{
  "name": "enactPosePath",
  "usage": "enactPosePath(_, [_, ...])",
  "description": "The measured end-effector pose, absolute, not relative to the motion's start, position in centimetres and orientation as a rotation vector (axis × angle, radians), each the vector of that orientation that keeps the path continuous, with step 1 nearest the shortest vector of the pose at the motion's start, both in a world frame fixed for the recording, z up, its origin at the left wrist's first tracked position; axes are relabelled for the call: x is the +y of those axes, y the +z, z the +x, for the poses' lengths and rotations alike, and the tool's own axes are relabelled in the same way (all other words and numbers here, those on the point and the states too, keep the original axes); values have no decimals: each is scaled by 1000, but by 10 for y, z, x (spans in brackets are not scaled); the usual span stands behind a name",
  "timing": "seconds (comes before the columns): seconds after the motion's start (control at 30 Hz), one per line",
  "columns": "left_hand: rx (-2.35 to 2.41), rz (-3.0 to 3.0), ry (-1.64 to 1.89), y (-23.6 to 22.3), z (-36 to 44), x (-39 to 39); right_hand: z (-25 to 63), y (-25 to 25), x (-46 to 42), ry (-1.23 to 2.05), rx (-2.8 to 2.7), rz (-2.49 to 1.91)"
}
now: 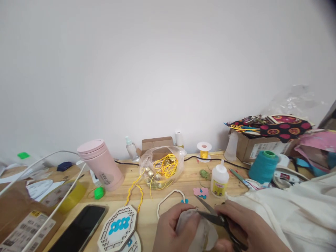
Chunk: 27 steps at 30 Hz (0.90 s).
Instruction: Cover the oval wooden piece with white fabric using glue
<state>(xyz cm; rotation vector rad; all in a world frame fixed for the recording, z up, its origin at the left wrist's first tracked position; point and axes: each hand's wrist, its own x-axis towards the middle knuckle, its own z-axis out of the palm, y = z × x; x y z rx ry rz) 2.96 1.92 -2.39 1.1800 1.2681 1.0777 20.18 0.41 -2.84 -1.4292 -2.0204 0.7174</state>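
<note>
My left hand (173, 229) is closed on a piece of thin whitish sheet (193, 232); whether it is cloth or paper I cannot tell. In my right hand (252, 225) is a pair of black-handled scissors (222, 220), its blades parted. The lower blade lies at the upper edge of the sheet, close to my left thumb. Just beyond the blades are pink and blue flower-shaped cutouts (201, 191). A pale frame-like outline (168, 194) lies behind my left hand, partly covered by it. An octagonal lattice ornament (119, 229) with blue shapes and a yellow cord rests to the left.
A white glue bottle (219, 181) stands behind the scissors. Further back are a plastic bag (145, 159) of gold bells and yellow cord, and a yellow thread spool (204, 152). A teal thread cone (263, 167) and white cloth (307, 206) are right; a pink tumbler (101, 164) and phone (78, 229) left.
</note>
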Motion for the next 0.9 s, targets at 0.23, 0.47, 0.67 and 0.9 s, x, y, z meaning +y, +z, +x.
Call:
enactPosePath(0.23, [1362,1367,1095,-24,35,17,194,-26,4,581,-2148,-1550])
enactPosePath(0.47, [1407,1403,1156,-22,39,16,195,-28,6,549,-2153,-1553])
enactPosePath(0.67, [1396,1476,1149,-20,38,15,195,-29,4,545,-2163,-1559])
enactPosePath(0.9, [1398,1583,1201,-23,33,17,198,-32,4,482,-2129,-1585])
